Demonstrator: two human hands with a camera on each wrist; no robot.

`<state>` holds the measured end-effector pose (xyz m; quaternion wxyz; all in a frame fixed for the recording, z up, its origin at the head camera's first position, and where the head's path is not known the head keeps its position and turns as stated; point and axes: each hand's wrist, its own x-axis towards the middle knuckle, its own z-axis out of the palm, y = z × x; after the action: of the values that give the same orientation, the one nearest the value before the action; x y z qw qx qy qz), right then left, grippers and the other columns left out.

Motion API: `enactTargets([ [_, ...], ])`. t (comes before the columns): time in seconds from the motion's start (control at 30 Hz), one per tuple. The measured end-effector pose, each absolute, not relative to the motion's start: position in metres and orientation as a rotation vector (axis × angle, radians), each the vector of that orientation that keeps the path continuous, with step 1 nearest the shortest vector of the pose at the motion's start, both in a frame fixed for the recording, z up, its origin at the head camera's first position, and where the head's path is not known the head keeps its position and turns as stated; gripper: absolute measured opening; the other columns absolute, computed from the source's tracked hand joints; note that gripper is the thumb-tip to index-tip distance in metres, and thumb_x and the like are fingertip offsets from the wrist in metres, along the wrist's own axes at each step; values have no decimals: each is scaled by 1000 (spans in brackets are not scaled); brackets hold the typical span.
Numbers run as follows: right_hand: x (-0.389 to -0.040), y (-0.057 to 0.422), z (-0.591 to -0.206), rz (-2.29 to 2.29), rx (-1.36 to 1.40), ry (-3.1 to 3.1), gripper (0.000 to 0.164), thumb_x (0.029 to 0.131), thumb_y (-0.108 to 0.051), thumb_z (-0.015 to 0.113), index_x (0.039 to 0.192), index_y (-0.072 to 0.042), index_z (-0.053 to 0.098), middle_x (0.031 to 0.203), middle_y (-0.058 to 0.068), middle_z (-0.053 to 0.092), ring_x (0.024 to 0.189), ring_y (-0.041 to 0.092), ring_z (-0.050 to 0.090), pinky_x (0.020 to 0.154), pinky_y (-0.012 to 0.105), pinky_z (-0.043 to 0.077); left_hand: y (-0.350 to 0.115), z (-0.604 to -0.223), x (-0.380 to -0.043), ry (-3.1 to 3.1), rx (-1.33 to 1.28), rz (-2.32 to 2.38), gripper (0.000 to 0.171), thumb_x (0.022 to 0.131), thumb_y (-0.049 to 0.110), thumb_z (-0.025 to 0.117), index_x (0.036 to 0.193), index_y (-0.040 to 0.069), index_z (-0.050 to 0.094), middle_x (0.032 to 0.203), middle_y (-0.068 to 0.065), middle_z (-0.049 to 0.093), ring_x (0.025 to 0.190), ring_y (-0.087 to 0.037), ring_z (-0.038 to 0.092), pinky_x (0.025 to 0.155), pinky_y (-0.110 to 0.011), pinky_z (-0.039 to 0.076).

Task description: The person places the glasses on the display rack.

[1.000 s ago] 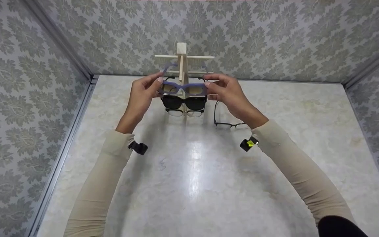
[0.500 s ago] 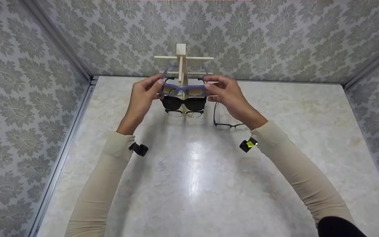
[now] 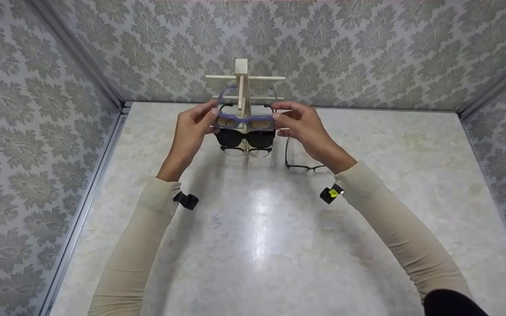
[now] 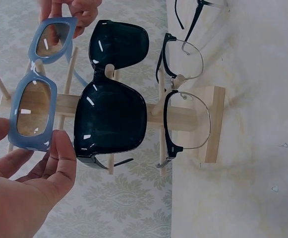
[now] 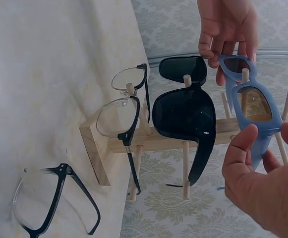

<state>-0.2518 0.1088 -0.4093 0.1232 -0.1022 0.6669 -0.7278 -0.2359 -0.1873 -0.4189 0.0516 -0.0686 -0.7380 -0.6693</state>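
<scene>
Wallpaper [image 3: 332, 44] backs the desk [image 3: 297, 228]; near its back edge, left hand [image 3: 191, 123] and right hand [image 3: 304, 123] pinch blue glasses [image 4: 32, 111] at a rack [image 3: 241, 66].

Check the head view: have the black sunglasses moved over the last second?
No: the black sunglasses sit at the same height on the wooden stand, with no visible shift toward either side.

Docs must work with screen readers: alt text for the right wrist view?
The right hand and left hand grip blue sunglasses at a wooden rack. Black sunglasses and clear glasses rest on the rack; another pair lies on the table.
</scene>
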Motion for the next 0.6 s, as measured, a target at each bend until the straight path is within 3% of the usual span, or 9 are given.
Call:
enactTargets([
  [0.1, -252, 109, -411, -2113, -308, 1948, 35, 110, -12, 70, 143, -2, 68, 118, 11, 68, 102, 23, 71, 88, 36, 64, -187, -420, -236, -2245, -207, -2035, 46, 114, 20, 65, 154, -2, 60, 146, -19, 68, 114, -31, 72, 89, -32, 66],
  [0.4, -249, 115, -414, -2041, -442, 2091, 44, 112, -21, 68, 154, -8, 64, 127, 13, 72, 108, 27, 72, 90, 37, 63, -191, -423, -234, -2288, -220, -1999, 50, 114, 26, 64, 158, 1, 58, 148, -18, 66, 124, -40, 67, 87, -35, 66],
  [0.6, -245, 131, -418, -2049, -426, 2182, 49, 114, -26, 65, 160, -11, 58, 131, 14, 75, 107, 27, 77, 89, 38, 64, -204, -426, -226, -2363, -197, -1842, 54, 114, 34, 64, 160, 6, 57, 144, -16, 68, 121, -29, 66, 85, -34, 65],
])
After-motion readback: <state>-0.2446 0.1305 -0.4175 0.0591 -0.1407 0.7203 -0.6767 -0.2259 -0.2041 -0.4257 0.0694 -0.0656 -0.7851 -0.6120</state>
